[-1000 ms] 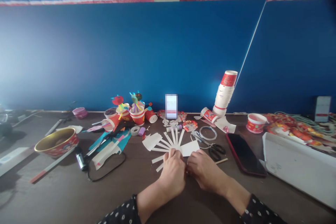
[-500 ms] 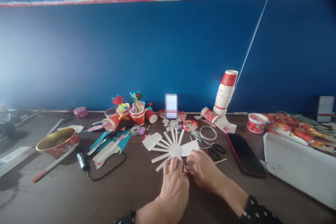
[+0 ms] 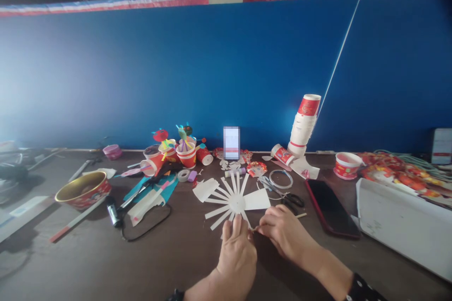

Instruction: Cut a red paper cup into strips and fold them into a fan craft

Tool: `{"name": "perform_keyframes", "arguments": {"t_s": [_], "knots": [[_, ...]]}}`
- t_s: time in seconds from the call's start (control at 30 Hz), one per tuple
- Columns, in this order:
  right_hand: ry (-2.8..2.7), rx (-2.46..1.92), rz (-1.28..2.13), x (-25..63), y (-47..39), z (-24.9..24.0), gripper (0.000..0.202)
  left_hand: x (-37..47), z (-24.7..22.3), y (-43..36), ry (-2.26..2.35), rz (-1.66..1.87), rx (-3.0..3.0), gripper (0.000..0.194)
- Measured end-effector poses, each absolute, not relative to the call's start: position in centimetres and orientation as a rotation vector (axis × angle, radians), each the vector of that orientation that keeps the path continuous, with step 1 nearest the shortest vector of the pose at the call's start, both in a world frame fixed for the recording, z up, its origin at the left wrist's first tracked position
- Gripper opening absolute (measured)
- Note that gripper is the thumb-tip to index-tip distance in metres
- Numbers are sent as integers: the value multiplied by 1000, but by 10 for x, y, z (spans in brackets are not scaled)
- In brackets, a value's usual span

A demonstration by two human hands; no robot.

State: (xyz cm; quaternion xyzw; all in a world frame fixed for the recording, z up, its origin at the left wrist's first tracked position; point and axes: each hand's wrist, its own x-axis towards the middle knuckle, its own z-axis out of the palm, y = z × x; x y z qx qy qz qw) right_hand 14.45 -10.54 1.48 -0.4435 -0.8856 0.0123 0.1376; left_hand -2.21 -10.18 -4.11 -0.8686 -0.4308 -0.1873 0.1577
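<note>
A white paper cup cut into strips point(image 3: 237, 203) lies splayed flat on the table, with two wide flaps among its narrow strips. My left hand point(image 3: 238, 256) rests over its near strips, fingers stretched forward and bearing on the paper; the thumb is mostly hidden. Beside it, my right hand point(image 3: 286, 230) is closed in a pinch on a small pale end, apparently of one of the near strips. Between the two hands the pinched part is partly covered. Black-handled scissors point(image 3: 292, 201) lie just beyond my right hand.
A phone point(image 3: 332, 209) and a white tray point(image 3: 402, 225) lie at the right. Stacked paper cups point(image 3: 302, 127) lean near the blue wall. To the left are a gold-lined bowl point(image 3: 84, 193), a corded tool point(image 3: 113, 211) and decorated cups point(image 3: 186, 156). A tape roll point(image 3: 183, 176) sits mid-table.
My right hand has shifted right and slightly down, away from the wide right flap, opening a small gap to my left hand. My left hand has moved slightly down and right.
</note>
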Motion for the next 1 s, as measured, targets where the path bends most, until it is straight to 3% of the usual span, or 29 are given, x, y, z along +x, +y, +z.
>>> {"name": "perform_keyframes", "arguments": {"t_s": [0.5, 1.0], "knots": [[-2500, -1269, -41, 142, -102, 4, 16, -27, -14, -101, -1226, -361, -2631, 20], [-2503, -1290, -57, 134, -106, 7, 8, -32, -13, -85, -1101, -577, -2802, 22]]}}
